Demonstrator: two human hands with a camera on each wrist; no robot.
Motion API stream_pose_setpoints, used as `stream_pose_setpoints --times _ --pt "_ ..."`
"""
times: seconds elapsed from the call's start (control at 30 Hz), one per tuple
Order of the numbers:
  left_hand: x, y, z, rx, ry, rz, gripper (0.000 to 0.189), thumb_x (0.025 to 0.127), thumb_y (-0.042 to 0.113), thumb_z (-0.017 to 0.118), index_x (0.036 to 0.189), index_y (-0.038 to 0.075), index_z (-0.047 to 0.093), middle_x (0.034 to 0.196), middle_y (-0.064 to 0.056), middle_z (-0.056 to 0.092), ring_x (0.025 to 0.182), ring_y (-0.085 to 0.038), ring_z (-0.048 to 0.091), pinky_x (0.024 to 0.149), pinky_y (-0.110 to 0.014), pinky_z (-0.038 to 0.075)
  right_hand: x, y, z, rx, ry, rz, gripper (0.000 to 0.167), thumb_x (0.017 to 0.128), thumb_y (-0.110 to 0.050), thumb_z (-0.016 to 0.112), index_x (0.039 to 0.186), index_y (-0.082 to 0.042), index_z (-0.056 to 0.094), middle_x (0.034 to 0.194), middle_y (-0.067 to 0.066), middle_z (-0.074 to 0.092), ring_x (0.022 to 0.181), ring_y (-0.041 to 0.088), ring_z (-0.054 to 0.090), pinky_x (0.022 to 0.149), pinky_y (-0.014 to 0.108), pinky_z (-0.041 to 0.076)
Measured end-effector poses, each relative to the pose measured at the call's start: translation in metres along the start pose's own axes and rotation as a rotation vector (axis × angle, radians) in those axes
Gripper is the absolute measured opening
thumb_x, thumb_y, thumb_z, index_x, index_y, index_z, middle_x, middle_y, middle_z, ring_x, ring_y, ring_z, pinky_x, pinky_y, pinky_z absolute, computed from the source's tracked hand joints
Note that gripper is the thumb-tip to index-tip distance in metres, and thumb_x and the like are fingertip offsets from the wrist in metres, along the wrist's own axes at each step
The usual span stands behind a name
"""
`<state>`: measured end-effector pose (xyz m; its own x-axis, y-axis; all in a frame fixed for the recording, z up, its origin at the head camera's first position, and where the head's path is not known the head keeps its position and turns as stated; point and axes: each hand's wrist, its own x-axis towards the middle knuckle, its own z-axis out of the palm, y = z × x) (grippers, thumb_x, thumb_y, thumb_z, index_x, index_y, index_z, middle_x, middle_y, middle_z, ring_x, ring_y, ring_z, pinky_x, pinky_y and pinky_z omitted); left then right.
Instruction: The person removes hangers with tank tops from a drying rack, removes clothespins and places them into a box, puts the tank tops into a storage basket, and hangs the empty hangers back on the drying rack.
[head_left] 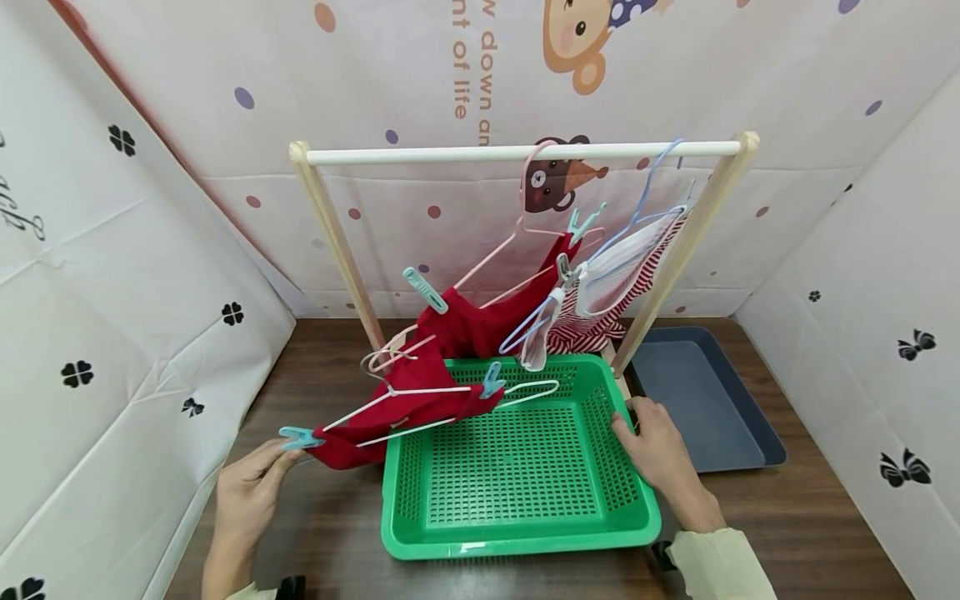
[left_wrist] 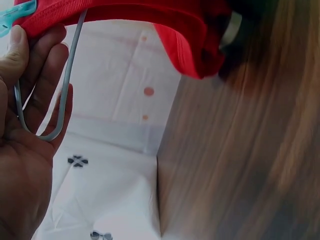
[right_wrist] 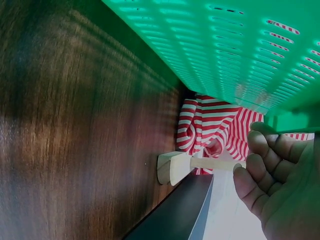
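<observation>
My left hand (head_left: 251, 483) pinches the edge of a red garment (head_left: 420, 379) beside a light-blue clothespin (head_left: 300, 437). In the left wrist view, the rounded end of a white hanger (left_wrist: 62, 100) lies across the fingers. A second blue clothespin (head_left: 491, 381) fastens the garment's other side. The garment droops over the left rim of a green basket (head_left: 517, 550). My right hand (head_left: 660, 446) grips that basket's right rim, thumb inside, the other fingers (right_wrist: 255, 187) curled at the outer side. Behind, a pink hanger (head_left: 521, 196) carries red cloth (head_left: 487, 325) with clothespins.
A rack with a white rod (head_left: 420, 156) and wooden posts (head_left: 686, 250) stands behind the basket. On a blue hanger (head_left: 643, 196) hangs a red-striped garment (head_left: 581, 337). Right of the rack, a dark grey tray (head_left: 697, 392) lies on the wooden table.
</observation>
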<state>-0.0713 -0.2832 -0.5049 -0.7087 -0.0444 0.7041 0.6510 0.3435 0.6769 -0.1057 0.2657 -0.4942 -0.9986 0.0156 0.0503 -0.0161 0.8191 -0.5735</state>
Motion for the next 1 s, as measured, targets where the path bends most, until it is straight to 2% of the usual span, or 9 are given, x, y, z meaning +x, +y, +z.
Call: stream_pose_setpoints --times 0.3,0.53,0.73,0.87,1.0 --pt "0.016 -0.004 0.024 -0.062 -0.046 0.043 0.01 0.094 -0.01 0.072 0.102 -0.016 0.076 0.102 -0.009 0.078 0.095 -0.006 0.072 0.083 -0.015 0.055 0.0 0.001 0.001 0.002 -0.006 0.016 0.043 0.112 -0.032 0.053 0.13 0.006 0.059 0.122 0.025 0.063 0.107 0.039 0.055 0.082 0.059 0.05" --pt "0.027 -0.005 0.038 -0.048 -0.074 0.078 0.009 0.092 -0.011 0.073 0.1 -0.013 0.078 0.098 -0.009 0.078 0.092 -0.005 0.071 0.082 -0.013 0.054 -0.001 0.0 -0.002 -0.004 0.004 0.018 0.041 0.111 -0.03 0.054 0.129 0.006 0.06 0.122 0.025 0.063 0.106 0.039 0.055 0.083 0.059 0.049" --pt "0.034 -0.007 0.051 -0.124 -0.105 0.108 0.01 0.093 -0.009 0.072 0.1 -0.014 0.077 0.1 -0.008 0.078 0.091 -0.006 0.07 0.081 -0.014 0.055 0.0 0.0 0.0 -0.006 0.014 0.011 0.04 0.11 -0.029 0.054 0.128 0.006 0.06 0.121 0.025 0.063 0.106 0.038 0.055 0.083 0.059 0.049" --pt "0.039 -0.005 0.063 -0.157 -0.125 0.107 0.011 0.097 -0.005 0.071 0.102 -0.013 0.077 0.101 -0.005 0.077 0.089 -0.005 0.069 0.08 -0.014 0.054 0.001 0.0 0.0 -0.004 0.017 0.011 0.038 0.11 -0.028 0.055 0.127 0.005 0.061 0.119 0.023 0.063 0.104 0.037 0.054 0.082 0.058 0.049" --pt "0.043 -0.002 0.076 -0.198 -0.168 0.083 0.01 0.096 -0.011 0.069 0.103 -0.011 0.077 0.102 -0.004 0.077 0.089 -0.006 0.069 0.079 -0.015 0.055 0.001 0.0 0.0 -0.003 0.022 0.009 0.034 0.109 -0.026 0.057 0.126 0.004 0.061 0.114 0.02 0.064 0.099 0.033 0.053 0.078 0.052 0.048"
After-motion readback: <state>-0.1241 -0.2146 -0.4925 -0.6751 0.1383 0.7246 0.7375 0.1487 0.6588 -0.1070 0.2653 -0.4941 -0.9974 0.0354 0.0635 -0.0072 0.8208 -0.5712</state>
